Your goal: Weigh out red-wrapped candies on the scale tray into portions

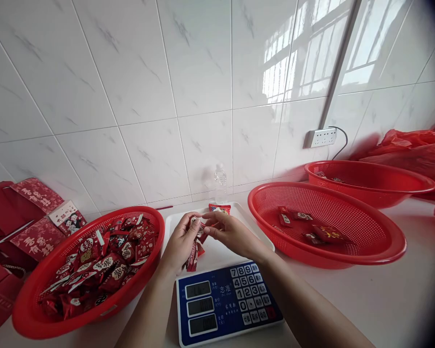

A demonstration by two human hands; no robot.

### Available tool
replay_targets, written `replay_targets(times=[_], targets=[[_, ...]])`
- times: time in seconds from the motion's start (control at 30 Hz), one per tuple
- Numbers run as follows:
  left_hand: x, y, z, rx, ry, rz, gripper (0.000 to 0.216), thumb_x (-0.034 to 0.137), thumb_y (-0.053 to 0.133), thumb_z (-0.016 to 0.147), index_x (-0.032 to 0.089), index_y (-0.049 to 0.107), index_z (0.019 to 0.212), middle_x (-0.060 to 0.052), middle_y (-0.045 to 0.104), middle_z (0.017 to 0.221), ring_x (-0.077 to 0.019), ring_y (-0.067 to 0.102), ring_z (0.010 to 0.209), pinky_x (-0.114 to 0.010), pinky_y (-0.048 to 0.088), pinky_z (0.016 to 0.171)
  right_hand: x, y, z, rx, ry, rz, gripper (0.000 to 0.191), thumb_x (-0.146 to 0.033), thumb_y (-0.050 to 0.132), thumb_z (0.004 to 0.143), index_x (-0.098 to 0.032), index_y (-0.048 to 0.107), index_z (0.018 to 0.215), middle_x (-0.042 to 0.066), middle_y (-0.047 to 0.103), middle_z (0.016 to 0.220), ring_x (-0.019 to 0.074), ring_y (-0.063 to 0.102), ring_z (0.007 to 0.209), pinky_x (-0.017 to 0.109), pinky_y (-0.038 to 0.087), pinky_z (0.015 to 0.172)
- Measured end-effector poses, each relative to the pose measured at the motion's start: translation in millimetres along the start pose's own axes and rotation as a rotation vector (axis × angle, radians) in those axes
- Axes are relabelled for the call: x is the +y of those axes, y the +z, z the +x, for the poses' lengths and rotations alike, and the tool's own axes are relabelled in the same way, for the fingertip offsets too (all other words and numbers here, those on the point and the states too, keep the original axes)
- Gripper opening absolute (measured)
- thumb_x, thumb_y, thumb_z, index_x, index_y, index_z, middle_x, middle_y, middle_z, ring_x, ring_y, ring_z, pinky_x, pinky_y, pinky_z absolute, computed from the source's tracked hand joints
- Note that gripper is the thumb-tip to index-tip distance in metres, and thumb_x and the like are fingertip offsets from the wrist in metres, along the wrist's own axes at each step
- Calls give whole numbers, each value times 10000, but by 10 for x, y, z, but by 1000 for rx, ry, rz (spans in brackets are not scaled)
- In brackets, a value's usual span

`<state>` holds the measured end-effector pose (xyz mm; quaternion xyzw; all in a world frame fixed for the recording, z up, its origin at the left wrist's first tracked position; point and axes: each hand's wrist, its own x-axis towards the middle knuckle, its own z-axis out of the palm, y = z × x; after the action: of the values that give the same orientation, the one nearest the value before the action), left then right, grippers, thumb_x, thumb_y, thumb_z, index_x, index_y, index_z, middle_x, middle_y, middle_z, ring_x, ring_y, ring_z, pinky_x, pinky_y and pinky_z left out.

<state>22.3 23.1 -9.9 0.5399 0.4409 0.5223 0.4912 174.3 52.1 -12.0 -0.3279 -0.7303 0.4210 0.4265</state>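
Over the tray (223, 251), the left hand (180, 240) grips red packets (192, 257), one pointing lengthwise toward the displays (200, 306); right hand (232, 233)'s hold unclear.

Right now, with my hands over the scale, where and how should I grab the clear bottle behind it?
Probably take the clear bottle around its upper body, just below the neck, with your right hand coming from above and the right. It stands upright near the tiled wall, and a colourful packet in front of its base makes a low front grip look awkward.
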Motion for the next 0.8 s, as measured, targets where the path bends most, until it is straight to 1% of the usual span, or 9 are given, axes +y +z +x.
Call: replay_targets(times=[0.1, 0.2, 0.3, 0.4, 0.47, 0.53, 0.6, 0.7, 0.8], targets=[[-18, 18, 7, -27, 7, 30, 427, 549, 559, 788, 266, 525, 1106, 27, 533, 772, -78, 508, 511, -192, 456, 451, 14, 47, 10, -30, -1, 155, 248, -281, 573, 832, -175, 565, 1056, 18, 668, 768, 158, 667, 733, 321, 522, 705], [-16, -55, 32, 39, 36, 161, 468, 539, 564, 784, 243, 507, 1142, -4, 547, 844, -98, 522, 572, -199, 438, 464, 2, -24, 18, 9, 11, 132, 177, -279, 562, 834, -173, 568, 976, 23, 676, 750, 158, 669, 704, 309, 518, 673], [22, -222, 47, 89, 69, 469, 326, 478, 536, 805, 207, 554, 984, 7, 542, 797, -94, 485, 545, -218, 401, 498, 37, -204, 13, 52, 46, -147, 186, -305, 533, 855, -190, 602, 984, 39, 702, 774, 174, 666, 735, 325, 504, 703], [80, -361, 14, -3, 38, 836, 195, 386, 528, 796, 202, 573, 752, 24, 544, 663, -123, 493, 574, -233, 350, 531, 152, -362, 14, 49, 58, -547, 251, -291, 530, 847, -228, 638, 1064, 72, 698, 1015, 232, 623, 968, 389, 466, 845], [105, -381, -24, -98, -25, 998, 176, 366, 557, 763, 207, 592, 695, 21, 565, 627, -143, 511, 591, -240, 324, 529, 244, -405, 24, 31, 43, -738, 337, -246, 528, 835, -224, 615, 1159, 83, 633, 1195, 270, 520, 1152, 426, 402, 951], [106, -346, -54, -176, -72, 1080, 146, 358, 589, 736, 217, 617, 708, 16, 603, 654, -156, 536, 610, -244, 319, 532, 315, -403, 35, -23, 56, -819, 395, -223, 507, 836, -208, 580, 1224, 88, 576, 1286, 282, 459, 1221, 434, 374, 984], [81, -286, -60, -199, -52, 1136, 101, 326, 593, 737, 230, 623, 727, 13, 637, 714, -162, 559, 649, -247, 323, 549, 349, -379, 41, -84, 94, -827, 401, -248, 483, 852, -214, 569, 1243, 85, 547, 1322, 280, 490, 1194, 427, 402, 955], [11, -214, -26, -137, 45, 1200, 95, 266, 549, 777, 244, 641, 765, -9, 672, 834, -190, 587, 781, -260, 343, 611, 334, -340, 34, -112, 103, -809, 365, -282, 468, 867, -232, 601, 1204, 84, 565, 1300, 273, 552, 1120, 421, 428, 919], [-31, -191, 14, -3, 121, 1139, 146, 254, 529, 799, 249, 662, 860, -51, 677, 926, -238, 585, 899, -293, 372, 684, 258, -309, 21, -102, 65, -769, 348, -248, 505, 846, -233, 619, 1174, 101, 577, 1284, 288, 541, 1138, 435, 423, 919]])
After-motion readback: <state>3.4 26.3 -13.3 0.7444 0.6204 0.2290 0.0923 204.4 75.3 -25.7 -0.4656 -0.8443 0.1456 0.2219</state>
